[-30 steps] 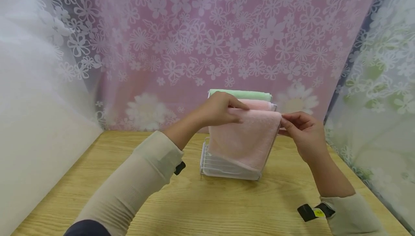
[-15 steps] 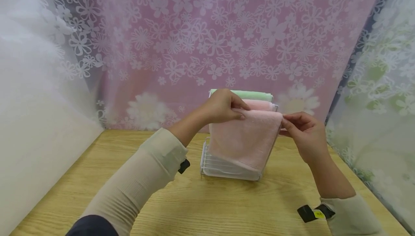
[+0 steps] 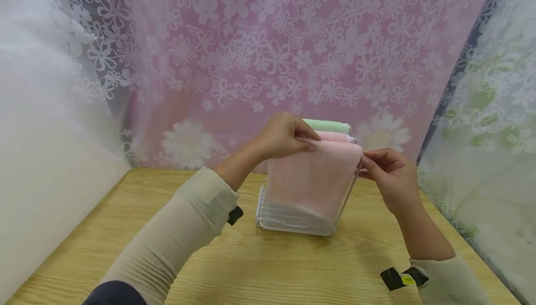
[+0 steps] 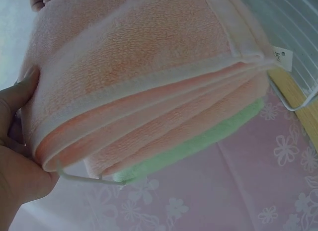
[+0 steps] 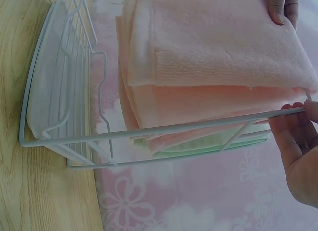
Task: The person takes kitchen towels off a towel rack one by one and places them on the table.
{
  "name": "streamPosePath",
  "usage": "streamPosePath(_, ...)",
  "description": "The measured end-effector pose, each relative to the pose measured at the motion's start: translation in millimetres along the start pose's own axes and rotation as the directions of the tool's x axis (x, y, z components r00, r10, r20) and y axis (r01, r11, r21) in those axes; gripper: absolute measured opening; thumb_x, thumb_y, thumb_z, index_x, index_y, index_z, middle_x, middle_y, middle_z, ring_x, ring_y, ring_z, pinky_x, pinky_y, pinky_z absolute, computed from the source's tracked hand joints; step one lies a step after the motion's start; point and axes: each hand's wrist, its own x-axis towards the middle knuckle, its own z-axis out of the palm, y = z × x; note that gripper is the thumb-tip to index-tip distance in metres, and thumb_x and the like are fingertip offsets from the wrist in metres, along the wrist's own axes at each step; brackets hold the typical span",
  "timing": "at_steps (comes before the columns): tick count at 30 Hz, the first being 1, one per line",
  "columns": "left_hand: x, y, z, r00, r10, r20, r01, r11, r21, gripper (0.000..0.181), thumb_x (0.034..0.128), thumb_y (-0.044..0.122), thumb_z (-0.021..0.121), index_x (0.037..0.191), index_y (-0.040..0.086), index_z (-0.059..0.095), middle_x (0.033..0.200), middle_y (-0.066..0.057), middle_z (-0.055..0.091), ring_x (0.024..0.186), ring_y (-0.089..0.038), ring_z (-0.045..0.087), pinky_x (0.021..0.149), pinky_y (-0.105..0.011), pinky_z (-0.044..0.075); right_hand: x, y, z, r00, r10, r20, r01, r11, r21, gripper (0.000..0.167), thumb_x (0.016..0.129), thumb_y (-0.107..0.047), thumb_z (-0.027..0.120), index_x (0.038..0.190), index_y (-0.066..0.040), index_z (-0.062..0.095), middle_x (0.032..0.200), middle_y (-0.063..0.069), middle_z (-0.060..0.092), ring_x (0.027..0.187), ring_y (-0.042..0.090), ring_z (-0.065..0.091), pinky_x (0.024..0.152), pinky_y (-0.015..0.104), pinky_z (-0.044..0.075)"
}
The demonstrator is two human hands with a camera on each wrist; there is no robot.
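Note:
A white wire rack (image 3: 293,219) stands on the wooden table with folded towels draped over its upper bars. In front hangs a pink towel (image 3: 314,174); behind it are a second pink towel (image 3: 335,136) and a green towel (image 3: 326,125). The left hand (image 3: 284,137) pinches the front towel's top fold, thumb on the near side. At the rack's upper right corner, the right hand (image 3: 391,174) grips the frame beside the towel's edge; in the right wrist view its fingers (image 5: 293,136) curl round the wire.
The wooden table (image 3: 251,267) extends to a pink floral curtain (image 3: 259,53) behind the rack. White sheeting (image 3: 54,109) hangs at the left, and a floral sheet (image 3: 490,156) at the right. A light tray (image 5: 47,87) lies in the rack's base.
The front towel's lower edge hangs slightly differently. Both hands keep nearly the same places at the towel and rack.

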Motion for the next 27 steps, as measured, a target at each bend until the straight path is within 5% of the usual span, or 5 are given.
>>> streamPosePath(15,-13.0,12.4,-18.3,1.000,0.000,-0.006,0.000,0.997,-0.077,0.016,0.0814,0.011,0.081,0.098,0.012,0.079,0.093,0.005,0.074,0.085,-0.003,0.065,0.073,-0.019,0.050,-0.8,2,2,1.000,0.002,-0.021,-0.002,1.000,0.000,0.014,0.092,0.009,0.060,0.103,0.010,0.067,0.093,0.005,0.071,0.076,0.014,0.070,0.069,0.028,0.057)
streamPosePath(27,-31.3,20.4,-21.2,0.999,-0.008,-0.031,0.005,0.996,-0.087,0.015,0.0827,0.015,0.080,0.098,0.015,0.080,0.090,0.010,0.073,0.058,-0.008,0.038,0.051,-0.022,0.030,-1.0,1,4,0.999,0.014,-0.049,-0.017,0.998,-0.059,0.013,0.091,0.006,0.061,0.102,0.011,0.066,0.092,0.004,0.071,0.078,0.014,0.070,0.069,0.029,0.057)
